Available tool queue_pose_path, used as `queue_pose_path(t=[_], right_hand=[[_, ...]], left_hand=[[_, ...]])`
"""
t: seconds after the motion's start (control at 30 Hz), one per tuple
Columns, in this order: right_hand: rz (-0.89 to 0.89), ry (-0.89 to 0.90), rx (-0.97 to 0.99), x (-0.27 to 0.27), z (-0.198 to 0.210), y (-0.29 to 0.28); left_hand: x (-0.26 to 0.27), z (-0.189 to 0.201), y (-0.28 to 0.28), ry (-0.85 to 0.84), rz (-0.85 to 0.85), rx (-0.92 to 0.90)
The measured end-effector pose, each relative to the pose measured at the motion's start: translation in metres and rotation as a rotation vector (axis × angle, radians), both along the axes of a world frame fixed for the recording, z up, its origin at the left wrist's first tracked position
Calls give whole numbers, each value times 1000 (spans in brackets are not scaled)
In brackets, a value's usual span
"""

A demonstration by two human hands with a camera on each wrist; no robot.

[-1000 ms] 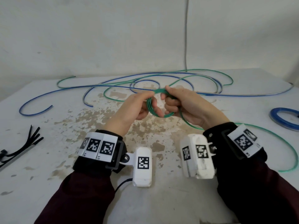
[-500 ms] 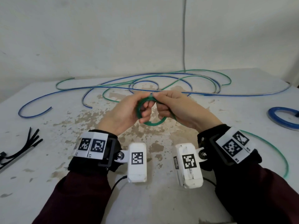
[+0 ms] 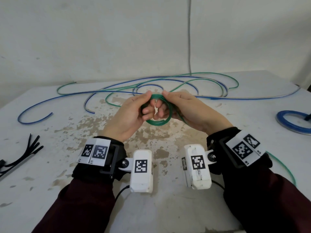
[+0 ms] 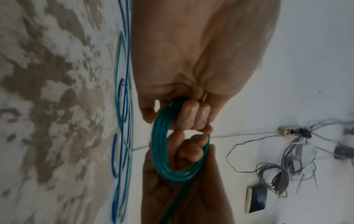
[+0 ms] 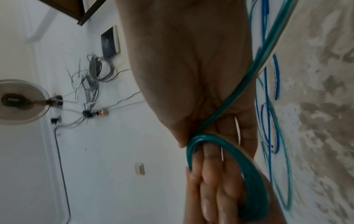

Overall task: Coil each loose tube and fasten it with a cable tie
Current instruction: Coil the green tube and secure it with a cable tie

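Note:
A small coil of green tube (image 3: 158, 122) hangs between both hands above the middle of the table. My left hand (image 3: 134, 111) pinches its top left, fingers curled through the loop (image 4: 164, 151). My right hand (image 3: 183, 108) pinches the top right, fingers also through the coil (image 5: 247, 174). The tube's loose tail (image 3: 284, 167) runs under my right wrist and out to the right (image 5: 249, 84). More loose blue and green tubes (image 3: 151, 86) lie spread across the far half of the table. Black cable ties (image 3: 25, 153) lie at the left edge.
A finished blue coil (image 3: 292, 120) sits at the right table edge. The white table (image 3: 50, 190) has worn brown patches in the middle. A grey cable (image 3: 189, 39) runs down the wall behind. Wrist cameras (image 3: 141, 170) hang below both forearms.
Both hands have turned the green coil and shifted their grip to its top. The loose tail on the right has been drawn in shorter.

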State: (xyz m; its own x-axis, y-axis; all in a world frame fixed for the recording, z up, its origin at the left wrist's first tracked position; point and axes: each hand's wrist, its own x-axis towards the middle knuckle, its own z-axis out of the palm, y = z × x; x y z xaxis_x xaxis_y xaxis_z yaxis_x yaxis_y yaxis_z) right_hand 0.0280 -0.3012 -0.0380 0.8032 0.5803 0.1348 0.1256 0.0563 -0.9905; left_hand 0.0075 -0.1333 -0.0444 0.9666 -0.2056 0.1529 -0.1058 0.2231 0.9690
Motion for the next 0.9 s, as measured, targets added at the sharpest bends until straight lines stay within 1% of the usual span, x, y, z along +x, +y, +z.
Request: queue_pose_path(t=[0.03, 0.1, 0.17, 0.23, 0.33, 0.4, 0.43, 0.53, 0.6, 0.7, 0.77, 0.83, 0.9], right_hand=[[18, 29, 21, 0, 2, -3], [4, 4, -11, 2, 5, -9], [-33, -74, -90, 3, 4, -12], [-34, -108, -123, 2, 1, -9], [41, -52, -63, 0, 1, -10], [57, -40, -54, 1, 5, -14], [28, -64, -80, 1, 6, -15], [-28, -126, -148, 2, 4, -13], [-13, -64, -92, 0, 3, -11], [99, 71, 45, -2, 5, -12], [112, 51, 45, -1, 3, -13], [52, 3, 11, 2, 0, -12], [8, -6, 12, 3, -2, -9]], left_hand=[[1, 0, 1, 20, 15, -44], [0, 3, 0, 60, -9, -85], [-4, 4, -6, 51, -73, 0], [-5, 2, -7, 4, -73, 88], [-2, 2, -1, 6, -5, 34], [-2, 3, 0, 35, -20, -19], [-3, 3, -2, 47, -39, -14], [-6, 1, -11, 37, -67, 90], [-3, -2, -9, 8, -31, 58], [1, -1, -1, -10, 38, -53], [1, -1, -1, -27, 72, -28], [1, -1, -3, -19, 81, 2], [0, 0, -3, -5, 63, -3]])
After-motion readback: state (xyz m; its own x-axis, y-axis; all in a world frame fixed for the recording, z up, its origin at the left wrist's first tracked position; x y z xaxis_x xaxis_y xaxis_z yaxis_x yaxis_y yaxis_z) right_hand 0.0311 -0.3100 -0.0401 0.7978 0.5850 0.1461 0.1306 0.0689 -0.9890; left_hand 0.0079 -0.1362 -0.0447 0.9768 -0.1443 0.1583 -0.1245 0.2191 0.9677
